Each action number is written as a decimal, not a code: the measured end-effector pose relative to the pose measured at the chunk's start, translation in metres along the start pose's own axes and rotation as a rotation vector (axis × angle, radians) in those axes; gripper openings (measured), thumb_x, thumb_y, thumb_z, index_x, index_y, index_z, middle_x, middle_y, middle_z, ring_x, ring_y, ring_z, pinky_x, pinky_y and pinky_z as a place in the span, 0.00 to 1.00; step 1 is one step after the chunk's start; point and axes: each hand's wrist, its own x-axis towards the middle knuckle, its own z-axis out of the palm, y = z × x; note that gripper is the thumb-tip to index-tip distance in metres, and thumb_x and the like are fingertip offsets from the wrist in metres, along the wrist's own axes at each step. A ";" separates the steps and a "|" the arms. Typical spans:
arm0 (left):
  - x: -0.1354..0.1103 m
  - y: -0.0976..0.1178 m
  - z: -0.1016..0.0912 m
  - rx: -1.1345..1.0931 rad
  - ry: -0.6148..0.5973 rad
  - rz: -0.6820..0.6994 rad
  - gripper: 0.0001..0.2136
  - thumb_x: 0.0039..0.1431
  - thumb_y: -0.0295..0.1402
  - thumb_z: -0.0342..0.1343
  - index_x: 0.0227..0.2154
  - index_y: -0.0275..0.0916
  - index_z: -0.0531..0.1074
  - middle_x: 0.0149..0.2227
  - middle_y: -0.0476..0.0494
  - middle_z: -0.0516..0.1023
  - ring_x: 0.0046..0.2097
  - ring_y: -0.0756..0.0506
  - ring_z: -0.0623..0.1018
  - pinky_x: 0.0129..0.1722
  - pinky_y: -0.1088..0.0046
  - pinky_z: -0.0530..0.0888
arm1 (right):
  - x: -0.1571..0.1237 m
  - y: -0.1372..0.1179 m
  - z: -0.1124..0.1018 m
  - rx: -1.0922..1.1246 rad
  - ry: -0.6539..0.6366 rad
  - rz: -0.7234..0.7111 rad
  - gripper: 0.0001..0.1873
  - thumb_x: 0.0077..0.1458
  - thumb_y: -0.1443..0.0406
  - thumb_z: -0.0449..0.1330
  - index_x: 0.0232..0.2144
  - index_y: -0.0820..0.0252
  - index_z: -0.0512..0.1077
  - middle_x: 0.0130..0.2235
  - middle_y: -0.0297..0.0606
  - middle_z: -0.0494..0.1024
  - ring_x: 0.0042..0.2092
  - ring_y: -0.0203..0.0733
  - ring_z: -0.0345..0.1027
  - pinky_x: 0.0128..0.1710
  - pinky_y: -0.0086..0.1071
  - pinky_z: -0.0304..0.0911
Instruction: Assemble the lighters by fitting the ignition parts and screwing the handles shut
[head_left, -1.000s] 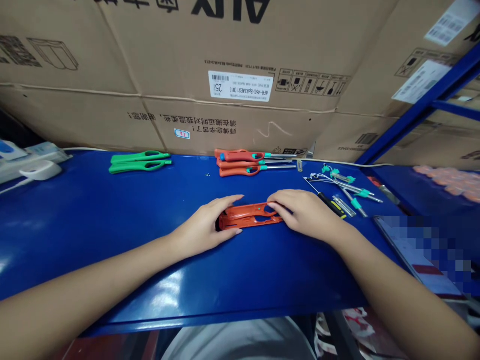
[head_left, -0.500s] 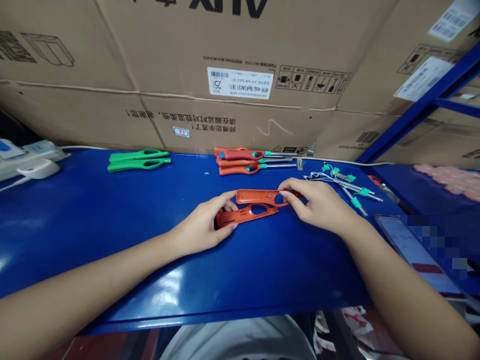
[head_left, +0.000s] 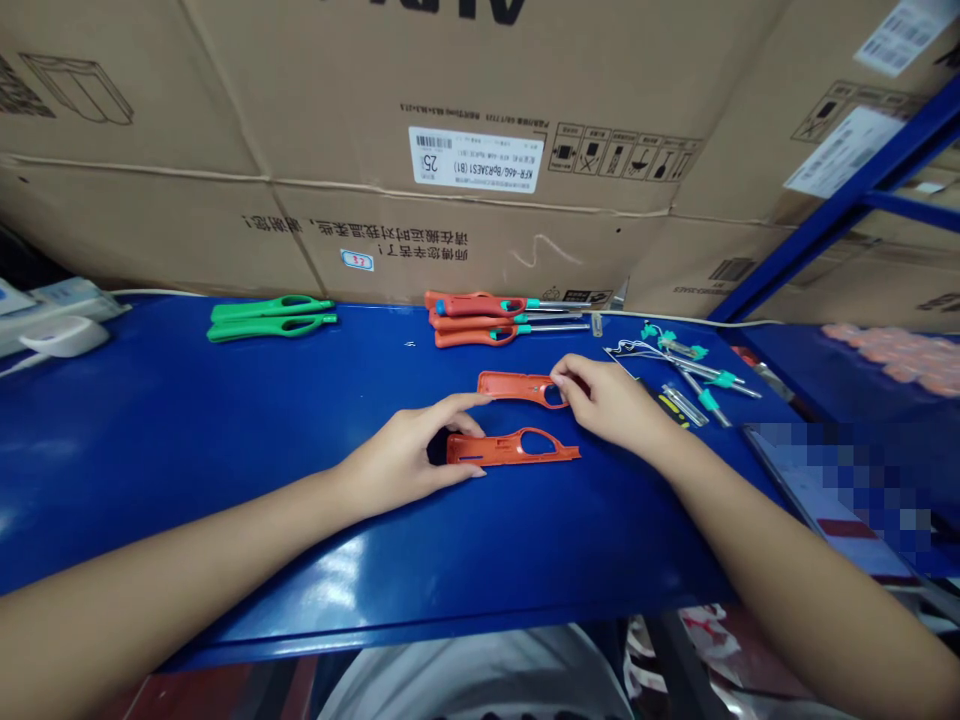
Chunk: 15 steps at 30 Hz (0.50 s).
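The right hand (head_left: 600,398) pinches the right end of 1 elongated orange plastic half-shell (head_left: 510,387). Nearer the person, a 2nd orange plastic half-shell with a looped opening (head_left: 499,452) lies on the glossy blue counter (head_left: 450,560), its left end between the spread thumb and fingers of the left hand (head_left: 397,455).

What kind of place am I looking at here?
Probably a workbench, perhaps in a workshop or storeroom: two separate orange lighter casing halves, loose metal tubes with teal fittings on the blue table, and a large cardboard carton behind it.
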 end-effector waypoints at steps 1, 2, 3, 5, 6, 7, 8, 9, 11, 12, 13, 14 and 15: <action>0.000 0.001 0.000 0.019 -0.009 0.020 0.29 0.60 0.35 0.66 0.62 0.47 0.63 0.47 0.47 0.82 0.49 0.45 0.81 0.52 0.66 0.76 | 0.000 -0.002 0.004 0.017 -0.018 -0.024 0.08 0.65 0.65 0.52 0.34 0.56 0.70 0.34 0.37 0.80 0.32 0.41 0.71 0.30 0.32 0.57; 0.000 0.002 0.000 0.040 -0.015 0.039 0.26 0.60 0.35 0.65 0.60 0.46 0.65 0.47 0.46 0.82 0.49 0.44 0.80 0.52 0.66 0.76 | 0.001 -0.004 0.009 0.027 -0.034 -0.053 0.09 0.66 0.65 0.52 0.34 0.57 0.70 0.35 0.37 0.80 0.35 0.42 0.71 0.32 0.32 0.59; 0.000 0.003 0.001 0.061 -0.019 0.056 0.24 0.61 0.35 0.64 0.59 0.46 0.67 0.47 0.46 0.82 0.49 0.43 0.80 0.51 0.65 0.76 | 0.001 -0.007 0.013 0.031 -0.043 -0.081 0.09 0.66 0.65 0.51 0.34 0.57 0.70 0.37 0.38 0.80 0.38 0.43 0.72 0.35 0.33 0.61; 0.001 0.005 0.000 0.098 -0.027 0.083 0.20 0.62 0.35 0.63 0.56 0.45 0.70 0.47 0.44 0.81 0.49 0.42 0.79 0.50 0.64 0.76 | 0.001 -0.011 0.021 0.026 -0.044 -0.135 0.09 0.67 0.65 0.52 0.36 0.57 0.71 0.39 0.39 0.79 0.43 0.45 0.70 0.42 0.35 0.62; 0.001 0.006 0.000 0.119 -0.031 0.095 0.19 0.62 0.35 0.63 0.55 0.44 0.71 0.48 0.43 0.81 0.49 0.42 0.79 0.50 0.63 0.76 | 0.001 -0.012 0.023 0.017 -0.037 -0.161 0.08 0.67 0.65 0.53 0.36 0.57 0.72 0.41 0.40 0.78 0.45 0.46 0.69 0.45 0.37 0.63; 0.002 0.007 0.000 0.146 -0.032 0.107 0.18 0.63 0.36 0.63 0.54 0.44 0.71 0.50 0.42 0.81 0.50 0.41 0.78 0.51 0.62 0.75 | 0.001 -0.013 0.025 0.005 -0.026 -0.183 0.07 0.66 0.65 0.54 0.37 0.58 0.72 0.42 0.41 0.77 0.45 0.46 0.68 0.46 0.38 0.63; 0.002 0.007 -0.001 0.176 -0.032 0.120 0.18 0.63 0.37 0.63 0.54 0.44 0.72 0.51 0.42 0.80 0.51 0.40 0.77 0.53 0.61 0.74 | 0.001 -0.013 0.027 -0.005 -0.016 -0.197 0.06 0.66 0.65 0.56 0.38 0.58 0.72 0.43 0.42 0.76 0.46 0.46 0.67 0.47 0.39 0.63; 0.002 0.008 -0.001 0.204 -0.033 0.133 0.17 0.63 0.38 0.62 0.54 0.43 0.72 0.51 0.41 0.80 0.52 0.40 0.77 0.54 0.59 0.73 | 0.001 -0.012 0.027 -0.010 -0.009 -0.205 0.05 0.65 0.64 0.57 0.39 0.58 0.72 0.43 0.42 0.75 0.46 0.46 0.67 0.48 0.39 0.63; 0.002 0.007 -0.001 0.241 -0.038 0.156 0.17 0.66 0.38 0.59 0.55 0.43 0.72 0.53 0.41 0.79 0.54 0.40 0.76 0.57 0.58 0.72 | 0.002 -0.010 0.027 -0.005 -0.007 -0.200 0.04 0.64 0.64 0.59 0.40 0.59 0.72 0.44 0.42 0.74 0.46 0.46 0.67 0.49 0.40 0.64; 0.002 0.007 -0.002 0.250 -0.045 0.165 0.16 0.67 0.37 0.58 0.56 0.43 0.73 0.54 0.41 0.79 0.56 0.40 0.75 0.58 0.58 0.71 | 0.002 -0.009 0.027 0.004 -0.008 -0.192 0.05 0.64 0.64 0.59 0.40 0.59 0.72 0.44 0.42 0.75 0.45 0.46 0.67 0.49 0.40 0.64; 0.002 0.006 -0.002 0.259 -0.054 0.173 0.17 0.67 0.36 0.57 0.57 0.44 0.73 0.56 0.40 0.78 0.57 0.39 0.75 0.59 0.57 0.71 | 0.003 -0.008 0.027 0.012 -0.008 -0.187 0.05 0.64 0.64 0.60 0.41 0.59 0.72 0.44 0.42 0.75 0.45 0.46 0.67 0.48 0.40 0.64; 0.002 0.005 -0.002 0.272 -0.067 0.180 0.18 0.67 0.36 0.57 0.58 0.44 0.73 0.58 0.40 0.76 0.60 0.39 0.74 0.60 0.56 0.70 | 0.003 -0.007 0.027 0.017 -0.003 -0.183 0.05 0.63 0.64 0.60 0.41 0.59 0.72 0.44 0.42 0.75 0.46 0.46 0.67 0.48 0.40 0.65; 0.002 0.003 -0.002 0.292 -0.080 0.186 0.18 0.66 0.36 0.58 0.58 0.44 0.73 0.60 0.39 0.75 0.62 0.38 0.72 0.62 0.54 0.69 | 0.004 -0.007 0.027 0.017 0.004 -0.182 0.05 0.63 0.63 0.61 0.41 0.58 0.72 0.44 0.42 0.75 0.46 0.46 0.67 0.48 0.40 0.65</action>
